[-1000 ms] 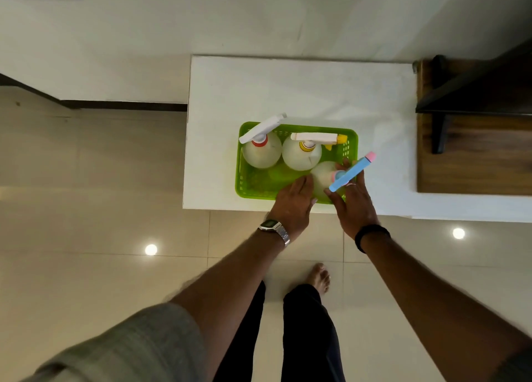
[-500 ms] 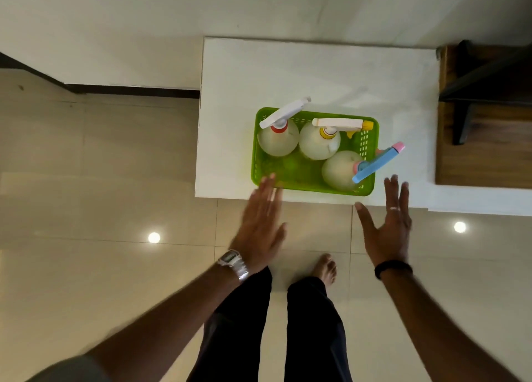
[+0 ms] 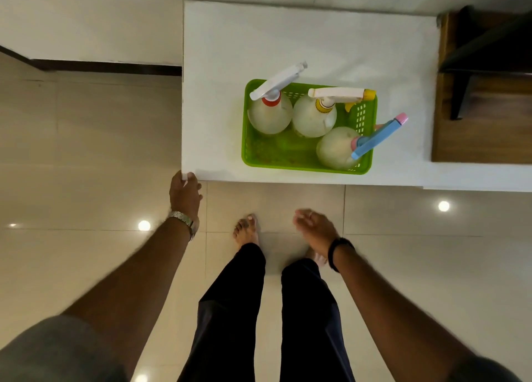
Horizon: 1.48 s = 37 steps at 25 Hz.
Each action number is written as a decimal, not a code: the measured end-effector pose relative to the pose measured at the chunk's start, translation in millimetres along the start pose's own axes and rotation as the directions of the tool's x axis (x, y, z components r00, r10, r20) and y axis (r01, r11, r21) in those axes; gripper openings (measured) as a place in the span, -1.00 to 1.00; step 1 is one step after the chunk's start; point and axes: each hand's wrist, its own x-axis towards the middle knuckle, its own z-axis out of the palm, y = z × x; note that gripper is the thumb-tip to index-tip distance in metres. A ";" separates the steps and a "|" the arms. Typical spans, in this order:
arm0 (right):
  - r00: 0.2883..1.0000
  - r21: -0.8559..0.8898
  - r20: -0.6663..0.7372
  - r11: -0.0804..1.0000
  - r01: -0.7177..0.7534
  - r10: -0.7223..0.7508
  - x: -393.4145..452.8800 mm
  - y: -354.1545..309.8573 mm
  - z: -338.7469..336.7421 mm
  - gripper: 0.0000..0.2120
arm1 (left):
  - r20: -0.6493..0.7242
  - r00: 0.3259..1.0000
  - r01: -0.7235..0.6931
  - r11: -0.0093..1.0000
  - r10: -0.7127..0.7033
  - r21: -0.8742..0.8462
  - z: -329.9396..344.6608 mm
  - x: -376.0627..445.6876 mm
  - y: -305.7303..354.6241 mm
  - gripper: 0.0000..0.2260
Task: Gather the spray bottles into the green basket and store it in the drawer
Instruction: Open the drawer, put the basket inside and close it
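Note:
The green basket (image 3: pixel 275 152) stands on the white cabinet top (image 3: pixel 259 36), close to its front edge. Three translucent spray bottles stand upright in it: one with a red collar (image 3: pixel 269 116) at the back left, one with a yellow nozzle (image 3: pixel 313 119) beside it, and one with a blue and pink trigger (image 3: pixel 335 148) at the front right, its trigger jutting over the basket's right wall. My left hand (image 3: pixel 184 193) grips the top's front left corner, far left of the basket. My right hand (image 3: pixel 313 227) hangs over the floor, fingers loose, holding nothing. No drawer is visible.
A dark wooden piece of furniture (image 3: pixel 483 108) adjoins the cabinet on the right. Glossy tiled floor (image 3: pixel 86 165) lies to the left and in front. My bare left foot (image 3: pixel 247 229) and dark trouser legs are just before the cabinet.
Both hands left the basket and drew back. The left hand then swung left to the cabinet's front corner; the right hand dropped toward the floor. The basket and bottles stayed put.

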 end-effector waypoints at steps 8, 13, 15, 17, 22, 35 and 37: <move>0.978 0.042 -0.178 0.992 0.122 -0.112 6.0 -16.6 -11.3 -0.72 | 0.151 0.987 -0.093 0.963 0.055 0.252 -31.3 -16.4 -18.7 -0.56; 0.844 -0.311 -0.336 0.895 0.321 -0.419 -1.3 15.0 -9.6 -0.66 | 0.546 0.721 -0.660 0.183 0.426 0.729 -20.7 -76.3 -66.3 -0.27; 0.876 -0.476 -0.258 0.843 0.251 -0.407 2.6 23.4 -12.0 -0.47 | 0.712 0.623 -0.759 0.030 0.324 0.650 9.5 -91.5 -76.1 -0.26; 0.957 -0.605 -0.146 0.788 0.114 -0.251 8.2 32.9 -14.3 -0.28 | 0.735 0.659 -0.741 -0.034 0.159 0.671 36.1 -94.7 -75.2 -0.25; 0.993 -0.739 -0.050 0.673 0.036 -0.108 10.1 52.0 -9.7 -0.21 | 0.656 0.755 -0.652 -0.096 0.009 0.752 49.5 -101.5 -82.0 -0.24; 0.993 -0.730 0.082 0.674 0.115 -0.081 -40.3 108.3 7.9 -0.26 | 0.594 0.805 -0.593 -0.064 -0.003 0.803 21.1 -148.0 -145.0 -0.28; 0.991 -0.715 0.115 0.686 0.133 -0.072 -47.8 121.0 11.0 -0.28 | 0.581 0.814 -0.581 -0.074 -0.030 0.811 16.5 -158.6 -154.8 -0.28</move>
